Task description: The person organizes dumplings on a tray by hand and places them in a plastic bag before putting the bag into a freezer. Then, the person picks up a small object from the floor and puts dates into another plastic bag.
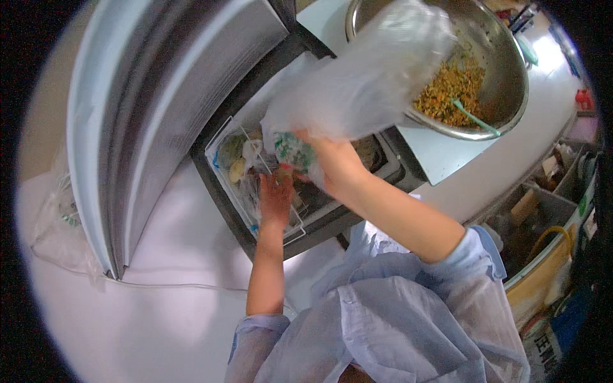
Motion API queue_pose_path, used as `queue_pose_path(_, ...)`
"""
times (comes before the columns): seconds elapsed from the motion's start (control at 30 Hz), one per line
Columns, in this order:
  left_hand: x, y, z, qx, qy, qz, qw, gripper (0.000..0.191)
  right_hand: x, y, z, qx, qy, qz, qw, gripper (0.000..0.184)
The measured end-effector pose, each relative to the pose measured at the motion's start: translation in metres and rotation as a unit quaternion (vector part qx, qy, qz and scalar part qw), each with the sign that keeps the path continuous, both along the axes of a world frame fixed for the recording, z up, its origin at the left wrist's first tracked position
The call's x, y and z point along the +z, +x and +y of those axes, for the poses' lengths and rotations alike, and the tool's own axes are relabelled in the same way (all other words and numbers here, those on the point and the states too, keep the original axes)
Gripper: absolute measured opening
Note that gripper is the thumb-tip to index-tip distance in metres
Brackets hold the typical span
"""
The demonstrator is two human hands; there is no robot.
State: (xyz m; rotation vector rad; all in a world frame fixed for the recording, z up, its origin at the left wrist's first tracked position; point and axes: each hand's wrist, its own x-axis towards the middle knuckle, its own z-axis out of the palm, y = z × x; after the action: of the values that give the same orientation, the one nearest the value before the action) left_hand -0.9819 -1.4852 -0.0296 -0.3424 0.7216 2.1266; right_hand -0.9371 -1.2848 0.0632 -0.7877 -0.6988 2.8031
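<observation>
My right hand [337, 165] is closed on a clear plastic bag [354, 91], blurred by motion, which stretches up over the rim of a large metal bowl. A packet with green print [294, 151] lies beside that hand, partly under the plastic. My left hand [277, 194] reaches into the chest freezer [297, 251], down in a white wire basket [297, 235] that holds bagged food; its fingertips are among the bags, and whether they grip anything is unclear. The freezer's lid [158, 119] stands raised at the left.
The metal bowl [519, 95] holds chopped orange-brown food and a green-handled utensil [474, 117]. It rests on a pale board [433, 163] overlapping the freezer's right side. Storage bins [550, 206] stand at the right. A clear plastic bag [62, 230] and a cable [177, 286] lie at the left.
</observation>
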Motion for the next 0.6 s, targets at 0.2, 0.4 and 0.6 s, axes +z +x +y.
queue_pose_path(0.2,0.034,0.036,0.089,0.084,0.001,0.143,0.986,0.057,0.120,0.057,0.031,0.043,-0.135,-0.044,0.989,0.025)
queue_pose_path(0.4,0.067,0.059,0.111,0.067,0.111,0.072,0.989,0.057,0.127,0.094,0.053,0.050,-0.086,0.036,0.994,0.024)
queue_pose_path(0.6,0.097,0.052,0.080,0.026,0.187,0.017,0.982,0.057,0.124,0.131,0.066,-0.054,0.027,0.106,0.993,0.034)
